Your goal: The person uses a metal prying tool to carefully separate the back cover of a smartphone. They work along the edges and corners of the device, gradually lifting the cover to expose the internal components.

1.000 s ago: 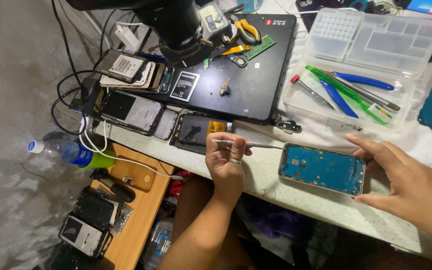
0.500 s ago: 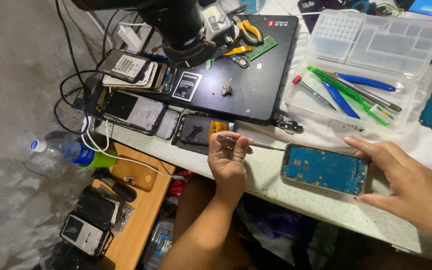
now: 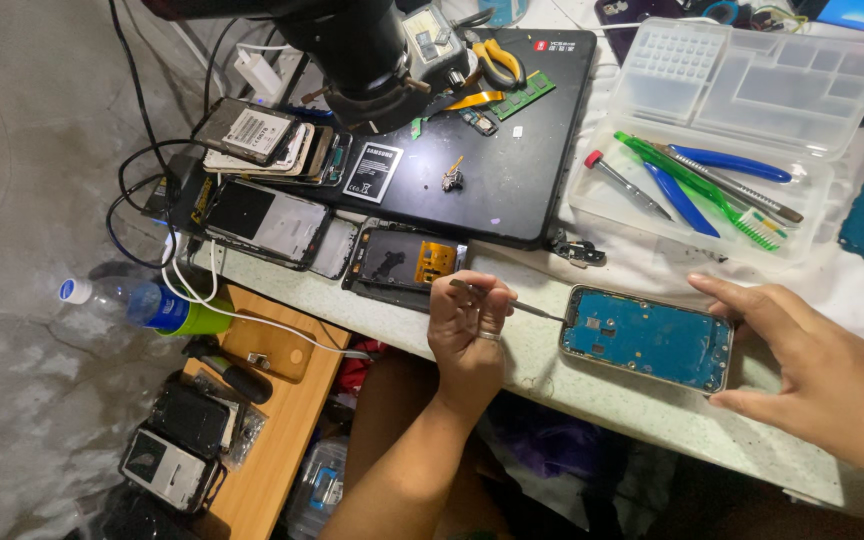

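I take the opened phone (image 3: 647, 338), lying flat with its blue inner board facing up, as my reference point. It sits on the pale worktop (image 3: 592, 385), near the front edge.

Left hand (image 3: 467, 325): just to the left of the phone, fingers closed around thin metal tweezers (image 3: 512, 303). The tips point at the phone's upper-left corner and appear to touch or nearly touch the frame there; I cannot confirm contact.

Right hand (image 3: 812, 365): at the phone's right end, fingers spread and not clenched, thumb at the near corner and forefinger over the far corner. It steadies the phone rather than grasps it.

Assessment of the step in hand: the work is fine picking at the corner of the board. In my judgement it goes best with the right hand pressing the phone flat so it cannot slide, and the tweezers held low and nearly level, applied with light force so the tips do not skid across the board.

Beyond the phone sits a clear tray (image 3: 692, 190) holding 1 green brush and blue-handled tools. Up and left of the phone lies a black mat (image 3: 522, 170) carrying small parts.

Limits: whatever the tweezers grip, if anything, is too small to see. The right wrist is cut off at the picture's edge.
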